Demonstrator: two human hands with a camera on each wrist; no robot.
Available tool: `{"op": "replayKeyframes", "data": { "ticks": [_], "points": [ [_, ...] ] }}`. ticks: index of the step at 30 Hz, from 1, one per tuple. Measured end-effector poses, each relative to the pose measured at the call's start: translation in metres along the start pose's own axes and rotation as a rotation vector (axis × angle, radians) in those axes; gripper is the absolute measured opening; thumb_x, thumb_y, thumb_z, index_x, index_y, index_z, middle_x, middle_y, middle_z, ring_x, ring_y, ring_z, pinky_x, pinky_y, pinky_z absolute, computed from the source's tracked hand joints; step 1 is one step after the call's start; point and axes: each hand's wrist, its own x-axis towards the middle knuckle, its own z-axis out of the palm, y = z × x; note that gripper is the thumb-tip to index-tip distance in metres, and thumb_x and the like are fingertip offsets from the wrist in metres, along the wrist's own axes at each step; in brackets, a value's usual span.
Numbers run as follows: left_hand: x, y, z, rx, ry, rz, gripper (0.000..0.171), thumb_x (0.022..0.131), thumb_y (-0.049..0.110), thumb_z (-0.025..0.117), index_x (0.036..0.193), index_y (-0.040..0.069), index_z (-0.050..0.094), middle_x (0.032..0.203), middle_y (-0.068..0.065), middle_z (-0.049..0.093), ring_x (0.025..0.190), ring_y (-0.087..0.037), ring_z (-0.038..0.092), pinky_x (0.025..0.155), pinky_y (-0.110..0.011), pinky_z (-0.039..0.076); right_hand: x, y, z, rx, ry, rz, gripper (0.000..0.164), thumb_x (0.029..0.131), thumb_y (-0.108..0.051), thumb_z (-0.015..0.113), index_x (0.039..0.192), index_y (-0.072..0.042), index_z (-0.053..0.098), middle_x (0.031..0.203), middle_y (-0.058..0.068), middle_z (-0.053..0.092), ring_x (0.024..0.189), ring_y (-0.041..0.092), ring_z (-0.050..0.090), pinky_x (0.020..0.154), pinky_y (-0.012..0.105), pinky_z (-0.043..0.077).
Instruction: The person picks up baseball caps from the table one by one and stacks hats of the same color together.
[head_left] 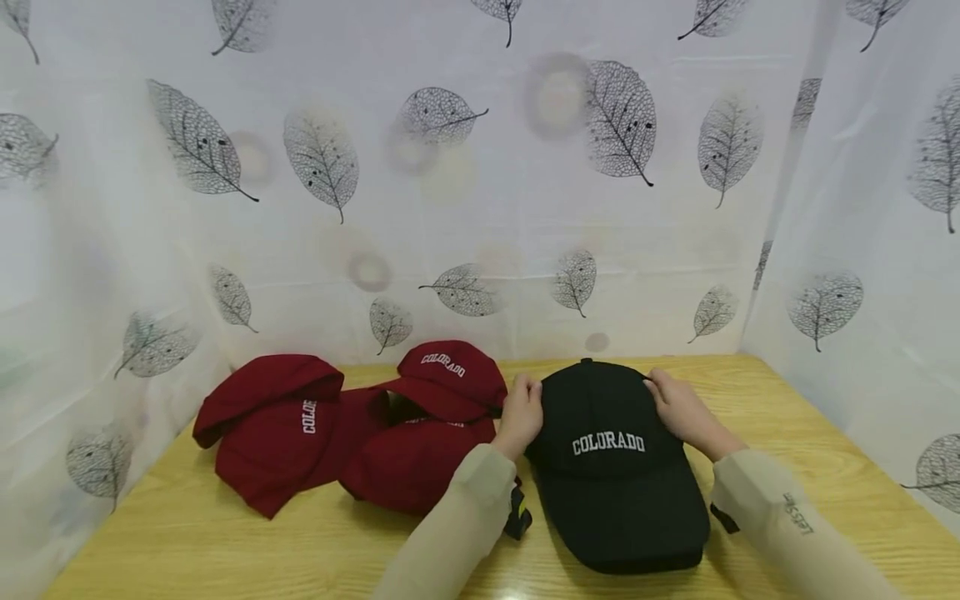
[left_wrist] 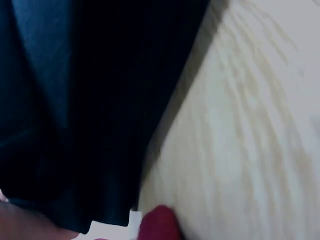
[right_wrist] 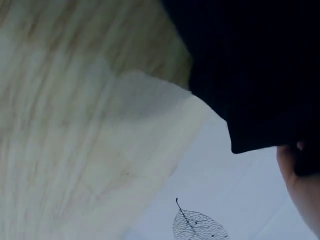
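Note:
A black baseball cap (head_left: 611, 500) with white COLORADO lettering is held between both hands, its brim toward me and its crown away. My left hand (head_left: 521, 415) grips the crown's left edge, and the right hand (head_left: 686, 412) pinches the right edge with the thumb on top. In the left wrist view, dark cap fabric (left_wrist: 100, 100) fills the left side, with fingers (left_wrist: 30, 222) at its lower edge. The right wrist view has the cap's dark fabric (right_wrist: 260, 65) at upper right, a finger (right_wrist: 295, 180) curled at its edge.
Several dark red caps lie in a heap on the left, among them one cap (head_left: 453, 379) at the back and a folded cap (head_left: 270, 417). They rest on a wooden table (head_left: 300, 554). Behind hangs a white leaf-print curtain (head_left: 495, 208), which also lines both sides.

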Motion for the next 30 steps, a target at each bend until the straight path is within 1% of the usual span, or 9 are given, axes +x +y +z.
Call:
{"op": "replayKeyframes", "data": {
  "ticks": [4, 8, 10, 13, 16, 19, 21, 25, 30],
  "points": [
    [-0.003, 0.002, 0.003, 0.086, 0.059, 0.074, 0.007, 0.096, 0.011, 0.037, 0.094, 0.005, 0.042, 0.076, -0.007, 0.047, 0.069, -0.021, 0.047, 0.063, -0.032, 0.039, -0.001, -0.001, 0.007, -0.182, 0.068, -0.047, 0.02, 0.098, -0.016, 0.03, 0.084, -0.005, 0.039, 0.066, 0.002, 0.038, 0.056, 0.017, 0.038, 0.054, 0.036, 0.035],
    [-0.013, 0.014, 0.002, 0.227, 0.059, 0.162, 0.021, 0.097, 0.018, 0.035, 0.109, 0.006, 0.046, 0.097, -0.01, 0.052, 0.09, -0.025, 0.05, 0.074, -0.039, 0.039, -0.003, -0.003, 0.008, -0.282, 0.094, -0.054, 0.02, 0.098, -0.016, 0.032, 0.081, -0.008, 0.037, 0.062, 0.002, 0.035, 0.053, 0.018, 0.036, 0.051, 0.036, 0.033],
    [-0.021, 0.023, 0.002, 0.306, -0.017, 0.207, 0.034, 0.096, 0.032, 0.037, 0.121, 0.011, 0.046, 0.117, -0.01, 0.048, 0.109, -0.025, 0.044, 0.084, -0.045, 0.036, -0.005, -0.004, 0.005, -0.313, 0.101, -0.036, 0.02, 0.097, -0.016, 0.033, 0.08, -0.008, 0.038, 0.063, 0.002, 0.036, 0.054, 0.018, 0.038, 0.05, 0.037, 0.034],
    [-0.035, 0.038, 0.001, 0.444, -0.197, 0.269, 0.062, 0.087, 0.052, 0.046, 0.138, 0.018, 0.035, 0.141, -0.009, 0.03, 0.129, -0.028, 0.027, 0.094, -0.057, 0.027, -0.01, -0.007, 0.001, -0.343, 0.141, -0.039, 0.018, 0.096, -0.014, 0.037, 0.08, -0.006, 0.043, 0.067, 0.005, 0.041, 0.059, 0.021, 0.043, 0.053, 0.039, 0.037],
    [-0.044, 0.048, 0.001, 0.595, -0.33, 0.298, 0.082, 0.078, 0.061, 0.053, 0.145, 0.025, 0.021, 0.149, -0.007, 0.016, 0.136, -0.029, 0.014, 0.095, -0.062, 0.025, -0.017, -0.014, -0.006, -0.343, 0.241, -0.086, 0.016, 0.094, -0.013, 0.041, 0.088, -0.001, 0.05, 0.077, 0.012, 0.049, 0.07, 0.029, 0.049, 0.062, 0.044, 0.041],
    [-0.046, 0.05, 0.002, 0.663, -0.381, 0.26, 0.088, 0.077, 0.062, 0.055, 0.146, 0.025, 0.015, 0.151, -0.004, 0.013, 0.136, -0.027, 0.012, 0.094, -0.06, 0.028, -0.026, -0.027, -0.013, -0.289, 0.28, -0.14, 0.025, 0.094, -0.018, 0.045, 0.106, 0.003, 0.052, 0.097, 0.02, 0.053, 0.09, 0.037, 0.049, 0.076, 0.05, 0.04],
    [-0.045, 0.049, 0.003, 0.68, -0.405, 0.228, 0.087, 0.078, 0.061, 0.054, 0.146, 0.023, 0.016, 0.151, -0.003, 0.013, 0.137, -0.026, 0.012, 0.094, -0.059, 0.029, -0.032, -0.037, -0.017, -0.27, 0.211, -0.139, 0.04, 0.093, -0.03, 0.047, 0.119, 0.001, 0.048, 0.113, 0.025, 0.049, 0.102, 0.043, 0.046, 0.082, 0.055, 0.037],
    [-0.041, 0.044, 0.004, 0.713, -0.446, 0.185, 0.091, 0.076, 0.063, 0.055, 0.146, 0.02, 0.015, 0.152, -0.002, 0.009, 0.137, -0.025, 0.008, 0.094, -0.059, 0.028, -0.04, -0.052, -0.019, -0.26, -0.082, -0.054, 0.074, 0.084, -0.058, 0.048, 0.139, -0.011, 0.033, 0.135, 0.03, 0.03, 0.113, 0.053, 0.037, 0.084, 0.062, 0.034],
    [-0.035, 0.039, 0.002, 0.758, -0.498, 0.159, 0.103, 0.067, 0.067, 0.061, 0.146, 0.02, 0.016, 0.152, -0.001, 0.009, 0.137, -0.026, 0.009, 0.094, -0.056, 0.031, -0.041, -0.05, -0.007, -0.153, -0.296, 0.031, 0.086, 0.08, -0.06, 0.052, 0.143, -0.01, 0.022, 0.137, 0.037, 0.017, 0.11, 0.056, 0.039, 0.081, 0.06, 0.037]
  ]
}}
